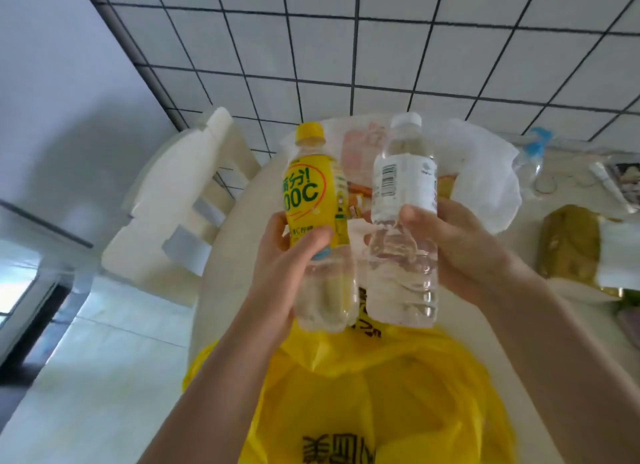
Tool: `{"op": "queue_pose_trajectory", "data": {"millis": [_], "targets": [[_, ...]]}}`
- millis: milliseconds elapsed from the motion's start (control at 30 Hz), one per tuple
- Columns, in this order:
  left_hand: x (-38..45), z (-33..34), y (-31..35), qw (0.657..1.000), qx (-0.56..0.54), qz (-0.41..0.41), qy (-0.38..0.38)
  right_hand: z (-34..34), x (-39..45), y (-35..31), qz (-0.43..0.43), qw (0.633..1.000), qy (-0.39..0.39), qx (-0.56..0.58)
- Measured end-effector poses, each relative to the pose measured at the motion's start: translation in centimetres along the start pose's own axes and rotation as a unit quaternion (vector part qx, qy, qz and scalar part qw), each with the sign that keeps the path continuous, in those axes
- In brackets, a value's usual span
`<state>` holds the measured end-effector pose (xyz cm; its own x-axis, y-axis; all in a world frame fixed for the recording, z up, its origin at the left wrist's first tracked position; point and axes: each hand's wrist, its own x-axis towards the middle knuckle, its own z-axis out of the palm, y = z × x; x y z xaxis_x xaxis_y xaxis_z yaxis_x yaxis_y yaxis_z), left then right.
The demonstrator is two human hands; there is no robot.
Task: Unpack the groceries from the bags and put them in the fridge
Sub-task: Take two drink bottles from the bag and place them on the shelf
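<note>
Both hands are full: the left hand (280, 266) is wrapped around the middle of a yellow-labelled lemon drink bottle (320, 221), and the right hand (460, 252) grips a clear water bottle (403, 221) just beside it. Each bottle stands upright, cap away from the person, held above the open yellow plastic bag (381, 394) on the round table (221, 256). No fridge shows from here, so I reckon carrying them there means turning away, neither hand being nearer.

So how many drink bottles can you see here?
2. The yellow-labelled bottle is in the left hand; the clear water bottle is in the right hand. The bags may hide more.
</note>
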<state>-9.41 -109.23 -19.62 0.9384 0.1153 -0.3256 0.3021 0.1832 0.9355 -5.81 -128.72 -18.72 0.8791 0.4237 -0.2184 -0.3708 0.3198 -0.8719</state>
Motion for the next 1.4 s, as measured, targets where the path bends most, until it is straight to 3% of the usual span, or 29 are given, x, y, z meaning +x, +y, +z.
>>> {"op": "queue_pose_trajectory", "data": {"millis": [300,767,1067,1400], "targets": [[-13.0,-9.0,-4.9,0.994,-0.02,-0.012,0.106,9.6,-6.9,7.5,0.023,0.964,0.069,-0.257],[-38.9,-26.3,-10.1,0.965,0.023,0.018,0.261,30.0,-22.4,21.2,0.04,0.921,-0.051,-0.384],[-52.3,-36.8,-13.3,0.904,0.017,0.015,0.427,43.2,-27.5,29.7,0.093,0.893,-0.195,-0.396],[-57.3,-44.5,-15.7,0.831,-0.069,-0.005,0.553,54.5,-26.5,35.5,0.116,0.827,-0.324,-0.444]]}}
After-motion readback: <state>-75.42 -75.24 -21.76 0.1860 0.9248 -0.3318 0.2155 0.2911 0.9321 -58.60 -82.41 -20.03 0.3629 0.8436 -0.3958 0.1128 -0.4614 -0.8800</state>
